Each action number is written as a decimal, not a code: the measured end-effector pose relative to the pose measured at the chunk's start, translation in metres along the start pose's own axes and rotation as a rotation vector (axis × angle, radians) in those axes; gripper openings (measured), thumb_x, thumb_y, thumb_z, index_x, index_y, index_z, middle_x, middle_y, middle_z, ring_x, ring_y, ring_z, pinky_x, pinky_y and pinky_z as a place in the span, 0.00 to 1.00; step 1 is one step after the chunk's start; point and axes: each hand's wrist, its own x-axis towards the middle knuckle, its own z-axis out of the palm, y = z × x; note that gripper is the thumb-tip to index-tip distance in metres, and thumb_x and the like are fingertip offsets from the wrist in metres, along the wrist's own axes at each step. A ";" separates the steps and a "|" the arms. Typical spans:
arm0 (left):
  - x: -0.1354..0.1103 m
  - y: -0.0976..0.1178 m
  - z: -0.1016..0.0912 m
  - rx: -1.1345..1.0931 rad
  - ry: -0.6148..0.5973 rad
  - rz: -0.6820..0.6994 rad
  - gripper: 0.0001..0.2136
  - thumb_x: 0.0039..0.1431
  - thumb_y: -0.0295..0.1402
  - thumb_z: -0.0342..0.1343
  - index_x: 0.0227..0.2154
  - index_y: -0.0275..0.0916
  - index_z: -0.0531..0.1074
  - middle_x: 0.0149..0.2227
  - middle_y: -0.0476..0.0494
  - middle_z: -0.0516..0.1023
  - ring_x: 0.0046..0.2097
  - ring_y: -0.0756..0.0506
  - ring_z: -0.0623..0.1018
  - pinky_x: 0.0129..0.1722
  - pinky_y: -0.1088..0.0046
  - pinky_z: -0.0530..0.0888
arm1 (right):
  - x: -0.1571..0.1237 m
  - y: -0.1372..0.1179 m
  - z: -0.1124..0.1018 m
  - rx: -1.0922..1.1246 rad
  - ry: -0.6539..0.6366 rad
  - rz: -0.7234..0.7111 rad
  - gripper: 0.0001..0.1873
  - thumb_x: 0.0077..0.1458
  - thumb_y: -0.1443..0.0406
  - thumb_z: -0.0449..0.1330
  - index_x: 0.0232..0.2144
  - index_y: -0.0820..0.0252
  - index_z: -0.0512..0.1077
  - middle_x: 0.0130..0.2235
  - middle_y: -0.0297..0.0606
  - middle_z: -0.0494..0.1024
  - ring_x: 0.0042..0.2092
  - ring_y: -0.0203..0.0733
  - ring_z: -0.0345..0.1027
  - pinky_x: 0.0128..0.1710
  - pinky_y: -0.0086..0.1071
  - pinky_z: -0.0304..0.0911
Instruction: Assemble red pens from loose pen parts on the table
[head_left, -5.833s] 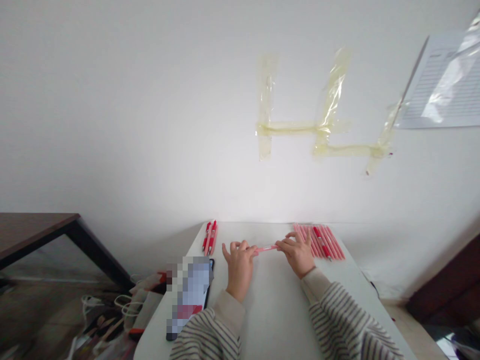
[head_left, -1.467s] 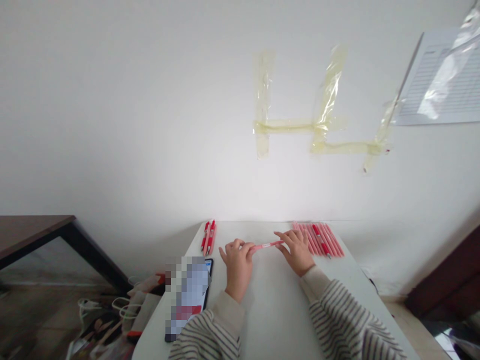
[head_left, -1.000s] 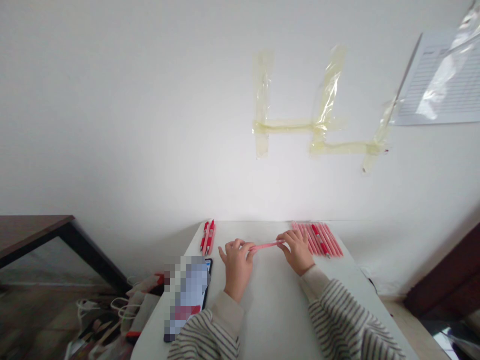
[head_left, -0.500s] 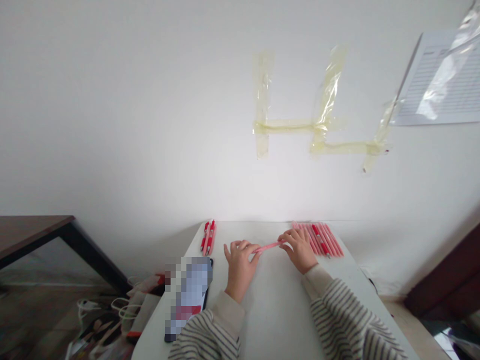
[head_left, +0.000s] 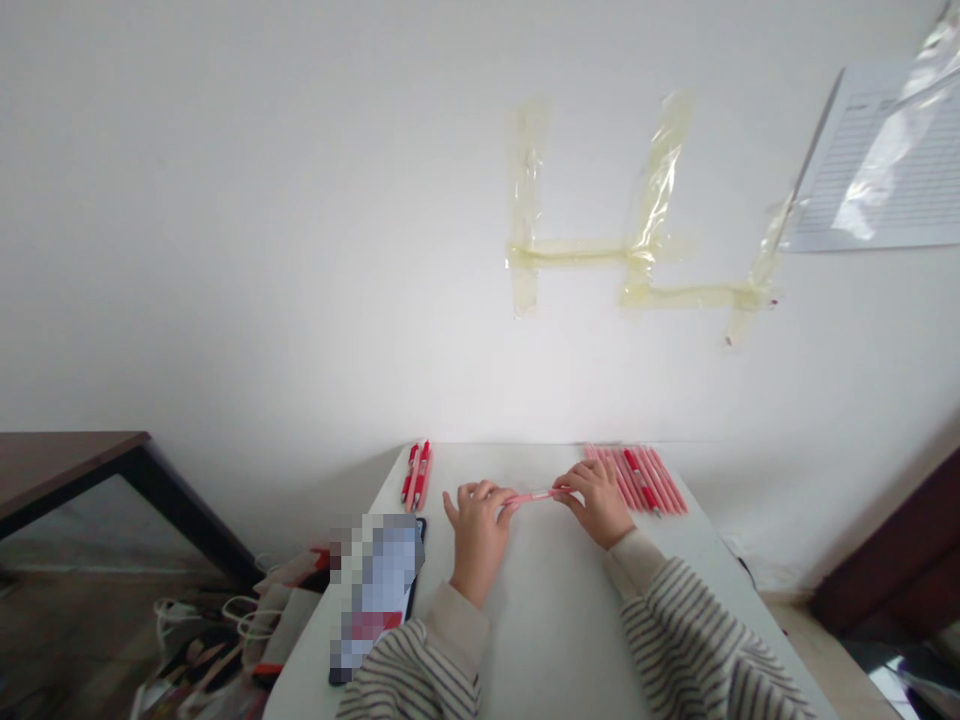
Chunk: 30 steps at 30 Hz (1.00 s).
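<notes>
A slim pink pen [head_left: 536,496] is held nearly level above the white table [head_left: 555,610]. Thumb and fingers of my left hand [head_left: 480,525] pinch its left end. At the other end, my right hand [head_left: 598,502] grips it between thumb and fingertips. Just right of my right hand lies a row of several pink pens [head_left: 670,478], with one red pen [head_left: 640,480] among them; my hand hides part of the row. On the far left of the table, a small group of red and pink pens [head_left: 417,478] lies side by side.
A phone [head_left: 379,600] with a blurred screen lies along the table's left edge. Left of the table are a dark desk [head_left: 135,450] and a pile of cables and boxes [head_left: 247,620]. Behind stands a white wall with yellowed tape [head_left: 577,253] and a taped paper sheet [head_left: 885,170].
Both hands keep hold of the pink pen. It has levelled out slightly, its right end a little lower, and a pale section now shows at its middle. The other pens have not moved.
</notes>
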 end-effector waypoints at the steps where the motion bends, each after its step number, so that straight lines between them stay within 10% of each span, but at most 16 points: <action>1: 0.000 0.000 0.000 0.001 0.000 0.000 0.07 0.61 0.38 0.57 0.38 0.55 0.80 0.41 0.49 0.79 0.51 0.41 0.69 0.65 0.38 0.48 | 0.000 0.000 -0.001 0.020 -0.006 -0.004 0.08 0.63 0.56 0.60 0.38 0.49 0.78 0.39 0.36 0.79 0.49 0.49 0.66 0.55 0.48 0.57; 9: 0.001 -0.002 0.002 0.033 -0.002 -0.012 0.08 0.60 0.34 0.58 0.38 0.55 0.80 0.41 0.50 0.79 0.50 0.41 0.70 0.65 0.37 0.51 | -0.004 0.002 0.008 -0.015 -0.053 0.001 0.15 0.67 0.58 0.53 0.52 0.47 0.74 0.46 0.40 0.81 0.57 0.53 0.62 0.61 0.60 0.50; 23: 0.001 -0.001 0.002 0.052 -0.048 -0.052 0.08 0.61 0.34 0.56 0.38 0.54 0.79 0.41 0.49 0.77 0.52 0.40 0.69 0.65 0.35 0.48 | 0.000 -0.003 0.001 -0.001 -0.102 0.028 0.08 0.62 0.57 0.62 0.41 0.51 0.76 0.43 0.38 0.79 0.53 0.49 0.65 0.59 0.50 0.55; 30: 0.001 -0.001 0.002 0.043 -0.037 -0.058 0.08 0.61 0.34 0.57 0.38 0.54 0.79 0.42 0.51 0.78 0.52 0.41 0.69 0.65 0.35 0.49 | -0.002 0.002 0.005 -0.089 -0.130 0.102 0.14 0.68 0.58 0.52 0.48 0.46 0.76 0.45 0.38 0.80 0.55 0.52 0.64 0.63 0.64 0.45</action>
